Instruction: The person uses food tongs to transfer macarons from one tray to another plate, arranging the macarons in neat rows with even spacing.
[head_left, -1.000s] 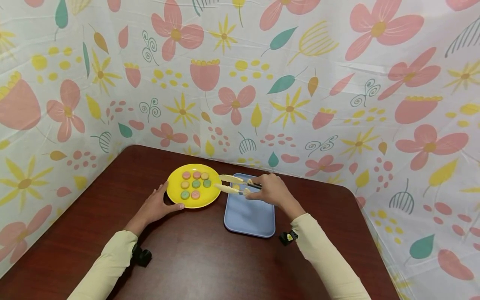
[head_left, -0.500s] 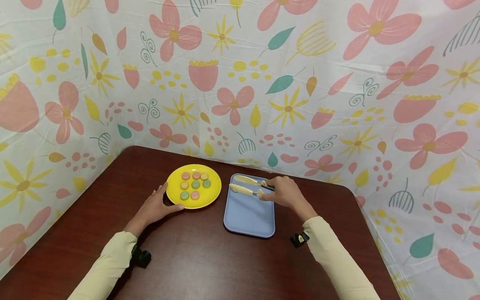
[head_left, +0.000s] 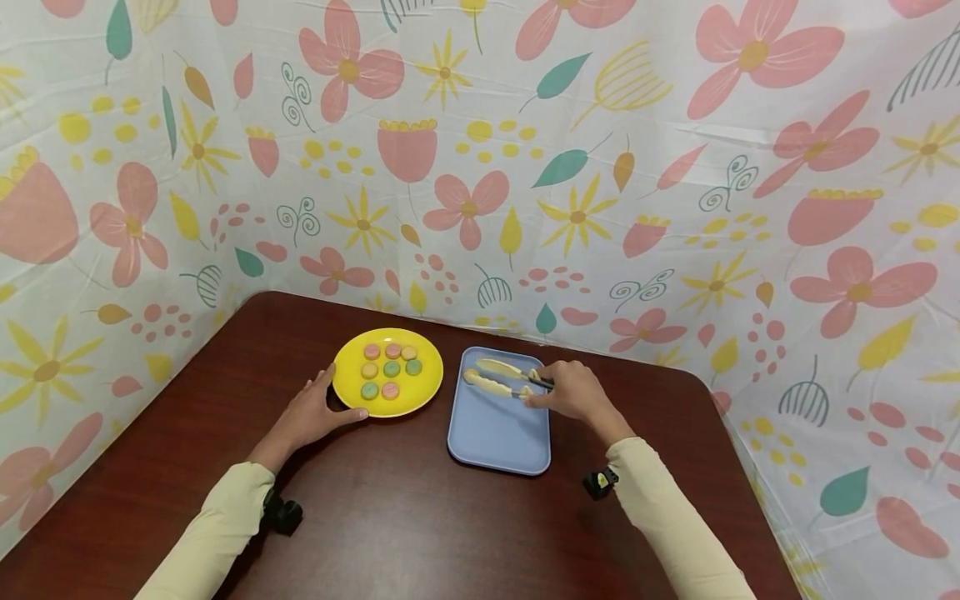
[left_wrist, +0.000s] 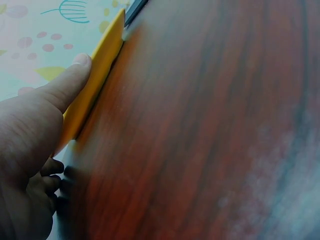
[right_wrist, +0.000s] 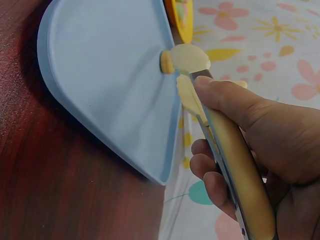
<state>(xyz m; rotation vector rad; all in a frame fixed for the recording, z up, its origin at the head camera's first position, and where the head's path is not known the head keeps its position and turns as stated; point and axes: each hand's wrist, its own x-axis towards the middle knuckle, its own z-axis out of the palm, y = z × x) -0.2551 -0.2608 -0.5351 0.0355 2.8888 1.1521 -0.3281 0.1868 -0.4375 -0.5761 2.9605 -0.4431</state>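
Observation:
My left hand (head_left: 309, 412) holds the rim of a round yellow plate (head_left: 420, 396), thumb at the front edge and fingers at the left side. Several pink, yellow and green macarons (head_left: 392, 368) lie on that plate. With my right hand (head_left: 573, 392) I grip a pair of tongs (right_wrist: 227, 150) by their handles, above a blue rectangular tray (head_left: 498, 437). The cream tong tips stand apart over the tray's far half. One yellow macaron (right_wrist: 166, 62) sits on the tray by its far edge, close to the tips; in the head view they partly cover it.
Plate and tray stand side by side on a dark brown wooden table (head_left: 390, 525), with a narrow gap between them. A flower-printed cloth (head_left: 480, 167) hangs behind and at both sides of the table. A small black camera (head_left: 283, 512) is strapped to the left wrist.
My right hand has carried the tongs rightward from beside the plate to over the tray, then shifted them slightly toward me. The left hand and the plate keep their place.

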